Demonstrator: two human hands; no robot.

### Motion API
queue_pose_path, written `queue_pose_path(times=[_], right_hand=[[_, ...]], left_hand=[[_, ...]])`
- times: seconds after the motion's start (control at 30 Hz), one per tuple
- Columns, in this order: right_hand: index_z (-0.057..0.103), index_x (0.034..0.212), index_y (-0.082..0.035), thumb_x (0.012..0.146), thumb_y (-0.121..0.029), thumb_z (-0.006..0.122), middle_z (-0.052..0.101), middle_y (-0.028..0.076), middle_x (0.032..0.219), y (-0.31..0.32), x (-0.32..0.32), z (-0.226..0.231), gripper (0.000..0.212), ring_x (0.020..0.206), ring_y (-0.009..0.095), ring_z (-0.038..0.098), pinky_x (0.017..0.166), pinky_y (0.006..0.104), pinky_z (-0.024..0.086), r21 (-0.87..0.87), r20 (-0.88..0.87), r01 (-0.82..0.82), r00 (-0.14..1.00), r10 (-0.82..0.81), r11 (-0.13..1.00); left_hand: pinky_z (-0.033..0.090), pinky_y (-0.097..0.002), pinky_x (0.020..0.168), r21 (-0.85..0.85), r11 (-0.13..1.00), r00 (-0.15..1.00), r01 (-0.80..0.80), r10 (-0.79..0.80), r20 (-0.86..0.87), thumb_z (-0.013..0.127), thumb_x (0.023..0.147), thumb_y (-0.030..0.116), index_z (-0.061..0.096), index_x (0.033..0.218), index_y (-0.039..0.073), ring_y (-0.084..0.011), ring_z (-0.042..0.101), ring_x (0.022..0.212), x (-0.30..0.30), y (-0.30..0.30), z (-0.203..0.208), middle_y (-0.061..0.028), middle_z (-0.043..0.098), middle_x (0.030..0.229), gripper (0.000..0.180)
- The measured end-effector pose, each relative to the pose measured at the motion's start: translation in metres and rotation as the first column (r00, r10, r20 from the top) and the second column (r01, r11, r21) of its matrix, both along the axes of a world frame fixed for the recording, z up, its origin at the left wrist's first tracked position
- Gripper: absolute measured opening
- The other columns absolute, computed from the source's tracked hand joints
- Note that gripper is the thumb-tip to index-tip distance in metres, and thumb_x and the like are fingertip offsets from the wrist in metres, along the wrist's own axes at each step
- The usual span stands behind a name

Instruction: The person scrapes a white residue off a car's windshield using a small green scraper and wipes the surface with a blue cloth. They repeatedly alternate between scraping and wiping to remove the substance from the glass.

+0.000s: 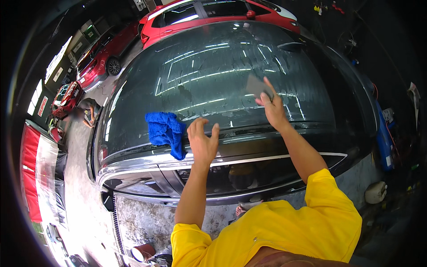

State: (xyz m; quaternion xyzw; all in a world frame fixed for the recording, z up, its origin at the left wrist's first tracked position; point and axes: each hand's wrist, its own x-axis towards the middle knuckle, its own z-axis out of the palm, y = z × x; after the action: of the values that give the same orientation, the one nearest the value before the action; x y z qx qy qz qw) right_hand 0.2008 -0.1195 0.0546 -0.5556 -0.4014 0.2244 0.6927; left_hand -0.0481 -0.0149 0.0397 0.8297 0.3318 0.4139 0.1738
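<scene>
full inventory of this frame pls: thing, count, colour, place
black car: 1, dark glossy roof, centre
blue cloth: 1, blue, lying on the roof edge, beside the left hand
grey card: 1, grey, flat, pressed on the roof under the right fingers
red cars: at least 3, red, top and upper left
other person: 1, crouched, left of the car
white jug: 1, floor, lower right
left hand: open, over the roof edge
right hand: on the grey card

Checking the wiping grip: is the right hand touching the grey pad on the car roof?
Touching: the head view shows the right hand with fingers pressed onto the grey pad.
</scene>
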Motion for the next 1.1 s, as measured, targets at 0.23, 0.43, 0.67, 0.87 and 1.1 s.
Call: queue_pose_path(times=[0.23, 0.43, 0.67, 0.87, 1.1], right_hand=[[0.037, 0.154, -0.004, 0.109, -0.044, 0.035, 0.03, 0.022, 0.163, 0.08, 0.06, -0.021, 0.06, 0.151, 0.037, 0.03, 0.122, 0.0531, 0.027, -0.47, 0.864, 0.305, 0.353, 0.36, 0.828], [0.029, 0.159, -0.006, 0.11, -0.049, 0.024, 0.024, 0.014, 0.168, 0.166, 0.108, -0.011, 0.066, 0.156, 0.032, 0.019, 0.125, 0.0572, 0.016, -0.537, 0.843, 0.328, 0.203, 0.497, 0.777], [0.021, 0.163, -0.013, 0.109, -0.047, 0.019, 0.016, 0.005, 0.171, 0.328, 0.193, -0.001, 0.063, 0.158, 0.027, 0.013, 0.126, 0.0603, 0.009, -0.615, 0.788, 0.406, 0.305, 0.534, 0.676], [0.021, 0.163, -0.014, 0.109, -0.042, 0.019, 0.016, 0.004, 0.171, 0.44, 0.258, 0.014, 0.061, 0.158, 0.027, 0.014, 0.126, 0.0592, 0.008, -0.638, 0.768, 0.512, 0.473, 0.431, 0.576], [0.028, 0.158, -0.002, 0.109, -0.036, 0.022, 0.02, 0.016, 0.168, 0.365, 0.205, -0.004, 0.059, 0.156, 0.033, 0.019, 0.128, 0.0505, 0.013, -0.602, 0.794, 0.439, 0.242, 0.557, 0.667]], left_hand=[[0.022, -0.061, 0.118, -0.017, 0.989, 0.971, -0.148, 0.142, -0.193, 0.065, 0.097, 0.034, 0.043, 0.149, 0.004, -0.05, 0.018, 0.151, 0.026, -0.04, -0.021, -0.0284, 0.033, 0.158, 0.064], [0.021, -0.0565, 0.117, -0.088, 0.932, 0.912, -0.35, 0.318, -0.261, 0.05, 0.103, 0.044, 0.044, 0.149, 0.004, -0.0453, 0.021, 0.152, 0.054, -0.024, -0.032, -0.0241, 0.03, 0.162, 0.061], [0.034, -0.0564, 0.108, 0.1, 0.924, 0.851, -0.369, 0.379, -0.364, 0.055, 0.1, 0.044, 0.049, 0.146, 0.005, -0.0488, 0.039, 0.143, 0.045, -0.024, -0.04, -0.0296, 0.039, 0.156, 0.061], [0.035, -0.0577, 0.109, 0.127, 0.939, 0.84, -0.32, 0.343, -0.42, 0.055, 0.098, 0.043, 0.046, 0.148, 0.002, -0.0489, 0.042, 0.141, 0.032, -0.018, -0.047, -0.0314, 0.042, 0.154, 0.065], [0.032, -0.0584, 0.11, 0.039, 0.95, 0.856, -0.311, 0.297, -0.423, 0.058, 0.098, 0.043, 0.046, 0.149, 0.006, -0.0497, 0.038, 0.143, 0.033, -0.014, -0.051, -0.0317, 0.036, 0.157, 0.065]])
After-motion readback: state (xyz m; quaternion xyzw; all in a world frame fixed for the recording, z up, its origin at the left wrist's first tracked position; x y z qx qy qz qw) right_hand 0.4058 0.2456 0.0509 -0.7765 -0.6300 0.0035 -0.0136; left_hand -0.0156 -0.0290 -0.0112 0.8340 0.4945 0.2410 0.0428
